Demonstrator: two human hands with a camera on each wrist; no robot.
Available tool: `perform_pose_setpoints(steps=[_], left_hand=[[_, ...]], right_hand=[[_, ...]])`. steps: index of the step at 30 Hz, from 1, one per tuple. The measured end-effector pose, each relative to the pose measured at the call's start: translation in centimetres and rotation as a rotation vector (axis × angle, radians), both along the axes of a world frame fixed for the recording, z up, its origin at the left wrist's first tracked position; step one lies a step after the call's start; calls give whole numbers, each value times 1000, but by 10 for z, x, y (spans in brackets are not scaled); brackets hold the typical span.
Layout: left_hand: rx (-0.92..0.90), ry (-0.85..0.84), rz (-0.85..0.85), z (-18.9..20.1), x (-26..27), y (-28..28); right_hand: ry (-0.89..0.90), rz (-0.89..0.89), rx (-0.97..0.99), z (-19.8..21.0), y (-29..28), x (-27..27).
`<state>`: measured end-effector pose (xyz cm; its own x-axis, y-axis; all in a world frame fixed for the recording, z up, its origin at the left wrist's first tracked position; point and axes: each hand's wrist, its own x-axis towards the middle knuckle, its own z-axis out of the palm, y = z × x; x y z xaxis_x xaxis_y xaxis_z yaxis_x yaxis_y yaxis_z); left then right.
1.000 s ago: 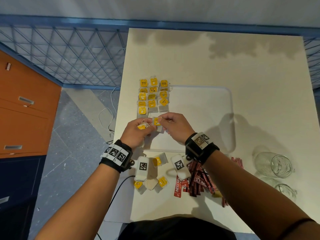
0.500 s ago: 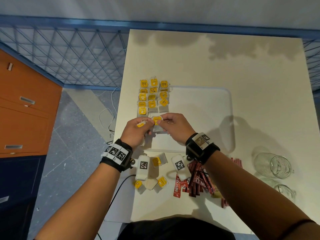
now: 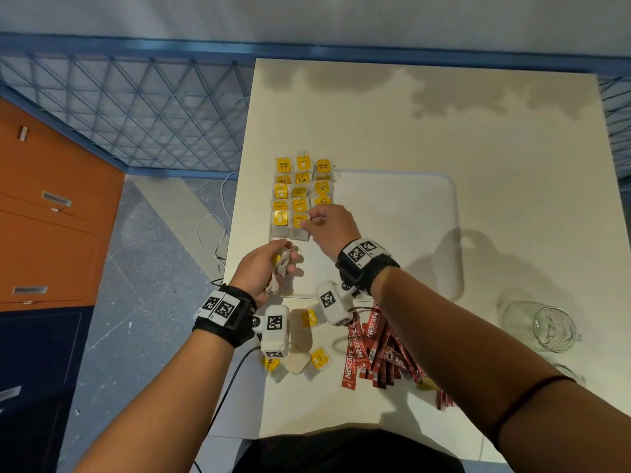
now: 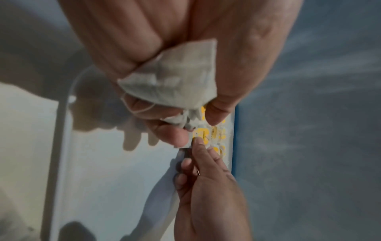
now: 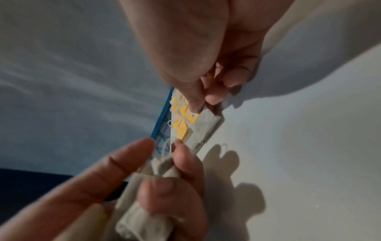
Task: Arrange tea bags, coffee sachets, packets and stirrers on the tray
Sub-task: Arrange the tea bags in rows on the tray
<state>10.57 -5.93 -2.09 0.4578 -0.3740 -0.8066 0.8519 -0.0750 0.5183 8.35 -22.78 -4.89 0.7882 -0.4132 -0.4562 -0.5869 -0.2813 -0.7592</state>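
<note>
A white tray [image 3: 392, 233] lies on the cream table, with yellow-tagged tea bags [image 3: 300, 186] laid in three columns at its left end. My right hand [image 3: 312, 221] pinches one tea bag [image 3: 299, 230] by its yellow tag [image 5: 188, 116] at the near end of the middle column; the bag lies flat on the tray. Just behind it, over the tray's near left corner, my left hand [image 3: 286, 262] grips a small bundle of tea bags [image 4: 175, 78] in curled fingers. Red Nescafe coffee sachets [image 3: 372, 349] and loose tea bags [image 3: 307, 360] lie on the table near me.
Two clear glasses [image 3: 546, 326] lie near the table's right front. The table's left edge runs close beside the tea bag columns, with a blue mesh fence [image 3: 136, 107], an orange cabinet [image 3: 44, 216] and a white cable [image 3: 211, 230] on the floor beyond.
The hands have parted. My right hand carried one tea bag forward and set it down at the end of the middle column; my left hand drew back with its bundle.
</note>
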Motion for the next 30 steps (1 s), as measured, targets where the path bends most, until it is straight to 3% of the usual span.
perform_pose_setpoints(steps=[8,18,21,25,30], left_hand=[[-204,175,56,-1,3,3],[-60,-49,-88,10,-2,-3],[-19,-97,-155,7,-2,-4],[1,-118,-204,8,-2,-7],[-4,-138,-240,7,-3,-9]], right_hand=[[66,55,-164,-2,2,7],[-86,173,-13,30,5,-21],[-97,306,96,48,5,-31],[-109,490,54,55,4,-38],[-121,399,101,54,5,-46]])
